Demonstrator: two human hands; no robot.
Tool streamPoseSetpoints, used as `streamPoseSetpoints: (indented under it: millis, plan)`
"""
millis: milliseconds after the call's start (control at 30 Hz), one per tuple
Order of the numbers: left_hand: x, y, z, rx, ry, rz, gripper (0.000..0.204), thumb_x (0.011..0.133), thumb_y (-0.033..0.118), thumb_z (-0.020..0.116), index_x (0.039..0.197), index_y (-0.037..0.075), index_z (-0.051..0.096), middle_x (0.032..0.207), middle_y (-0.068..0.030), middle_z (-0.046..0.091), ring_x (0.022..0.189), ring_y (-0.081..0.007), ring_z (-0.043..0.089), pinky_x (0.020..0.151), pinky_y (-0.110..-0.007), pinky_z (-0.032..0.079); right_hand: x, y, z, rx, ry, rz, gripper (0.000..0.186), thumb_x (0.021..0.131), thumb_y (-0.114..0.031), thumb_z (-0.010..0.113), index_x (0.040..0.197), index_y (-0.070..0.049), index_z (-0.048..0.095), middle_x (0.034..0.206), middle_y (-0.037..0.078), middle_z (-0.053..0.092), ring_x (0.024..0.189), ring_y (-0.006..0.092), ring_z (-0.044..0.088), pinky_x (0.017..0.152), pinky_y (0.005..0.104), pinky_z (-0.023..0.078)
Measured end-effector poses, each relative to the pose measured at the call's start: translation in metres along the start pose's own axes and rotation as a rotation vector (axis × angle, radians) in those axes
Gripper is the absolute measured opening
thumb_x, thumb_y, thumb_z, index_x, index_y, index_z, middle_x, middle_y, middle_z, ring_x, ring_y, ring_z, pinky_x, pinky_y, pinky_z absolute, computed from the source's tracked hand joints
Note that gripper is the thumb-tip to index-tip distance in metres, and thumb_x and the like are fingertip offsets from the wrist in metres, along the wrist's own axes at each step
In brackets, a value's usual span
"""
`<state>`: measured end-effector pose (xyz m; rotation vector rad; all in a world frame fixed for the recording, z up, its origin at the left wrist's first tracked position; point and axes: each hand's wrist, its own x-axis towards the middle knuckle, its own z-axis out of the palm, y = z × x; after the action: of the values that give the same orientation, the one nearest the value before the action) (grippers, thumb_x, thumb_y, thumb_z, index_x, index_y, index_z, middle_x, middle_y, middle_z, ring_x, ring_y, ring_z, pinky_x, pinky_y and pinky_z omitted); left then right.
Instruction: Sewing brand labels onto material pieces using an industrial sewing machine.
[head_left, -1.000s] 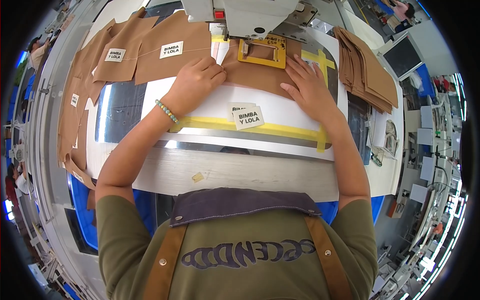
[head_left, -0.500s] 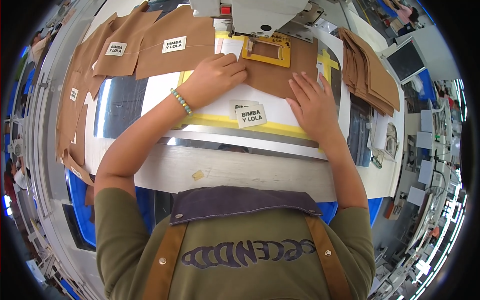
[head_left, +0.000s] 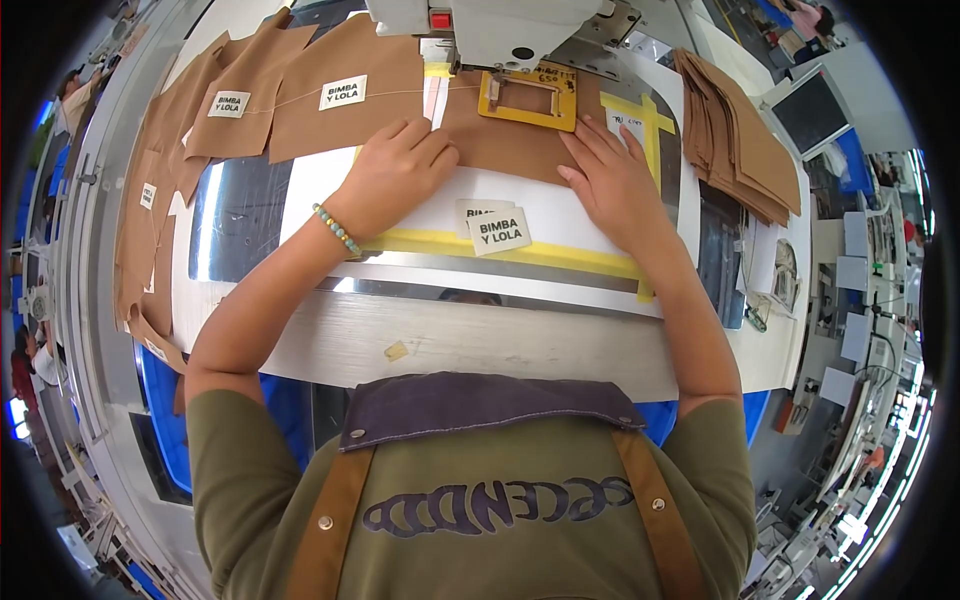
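Note:
A brown fabric panel (head_left: pixel 500 143) lies under the yellow clamp frame (head_left: pixel 565 112) of a sewing machine (head_left: pixel 520 25). At its left edge, my left hand (head_left: pixel 405 168) is closed with bent fingers, gripping the panel; the fingertips are partly hidden. My right hand (head_left: pixel 608 188) lies open along the panel's right edge, fingers stretched toward the clamp frame. Between my hands and nearer to me, two pale lettered labels (head_left: pixel 502 232) overlap on the white work plate (head_left: pixel 410 212), which has yellow tape along its edges.
To the left, several brown panels with labels (head_left: pixel 343 92) on them are joined by a thread (head_left: pixel 290 103). A stack of brown panels (head_left: pixel 735 140) sits on the right, with a dark monitor (head_left: pixel 812 112) beyond it. A small beige scrap (head_left: pixel 396 350) lies on the front table edge (head_left: pixel 480 340).
The brown panel under the clamp frame has shifted left. My left hand moved left with it, and my right hand's fingers now reach farther, up beside the clamp frame.

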<state>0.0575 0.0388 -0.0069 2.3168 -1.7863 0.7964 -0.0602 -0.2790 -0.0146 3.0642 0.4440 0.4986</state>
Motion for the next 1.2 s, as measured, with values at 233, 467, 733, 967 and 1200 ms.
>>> streamPoseSetpoints:
  millis: [233, 467, 733, 967, 1200]
  plan:
    - [0.011, -0.008, 0.008, 0.049, -0.010, -0.046, 0.022, 0.082, 0.009, 0.073, 0.104, 0.005, 0.073, 0.105, -0.0029, 0.073, 0.099, -0.0205, 0.067, 0.086, -0.034, 0.058, 0.000, 0.017, 0.000, -0.122, 0.047, 0.140, 0.055, 0.111, -0.041, 0.060, 0.149, -0.001, 0.064, 0.166, 0.013, 0.054, 0.156, 0.0325, 0.046, 0.128, 0.0591, 0.034]
    - [0.022, 0.011, 0.008, -0.025, 0.001, 0.100, 0.022, 0.082, 0.010, 0.072, 0.104, 0.006, 0.073, 0.109, -0.0031, 0.074, 0.102, -0.0201, 0.069, 0.086, -0.033, 0.058, -0.020, -0.006, -0.010, -0.030, -0.077, 0.109, 0.066, 0.111, -0.047, 0.059, 0.157, 0.000, 0.056, 0.170, 0.012, 0.050, 0.160, 0.0334, 0.040, 0.130, 0.0628, 0.030]
    - [0.012, 0.002, -0.003, -0.062, 0.030, 0.050, 0.011, 0.082, 0.009, 0.072, 0.091, 0.009, 0.066, 0.094, -0.0035, 0.065, 0.092, -0.0207, 0.065, 0.081, -0.033, 0.057, 0.004, 0.016, 0.005, 0.091, -0.085, 0.086, 0.067, 0.113, -0.048, 0.055, 0.159, 0.000, 0.053, 0.173, 0.013, 0.046, 0.164, 0.0330, 0.034, 0.133, 0.0618, 0.024]
    - [0.009, 0.002, -0.009, -0.051, 0.016, 0.051, 0.010, 0.082, 0.008, 0.072, 0.090, 0.009, 0.067, 0.095, -0.0034, 0.066, 0.093, -0.0214, 0.065, 0.082, -0.034, 0.057, 0.017, 0.028, 0.011, 0.050, -0.160, 0.074, 0.067, 0.115, -0.048, 0.052, 0.161, -0.001, 0.052, 0.174, 0.013, 0.044, 0.166, 0.0308, 0.030, 0.135, 0.0600, 0.020]
    - [0.016, -0.017, 0.016, 0.116, -0.005, -0.042, 0.013, 0.082, 0.008, 0.072, 0.094, 0.007, 0.070, 0.101, -0.0027, 0.069, 0.100, -0.0212, 0.066, 0.086, -0.034, 0.058, 0.006, 0.006, 0.008, -0.067, -0.122, 0.145, 0.066, 0.115, -0.047, 0.051, 0.160, 0.001, 0.053, 0.174, 0.014, 0.044, 0.166, 0.0310, 0.032, 0.133, 0.0641, 0.022]
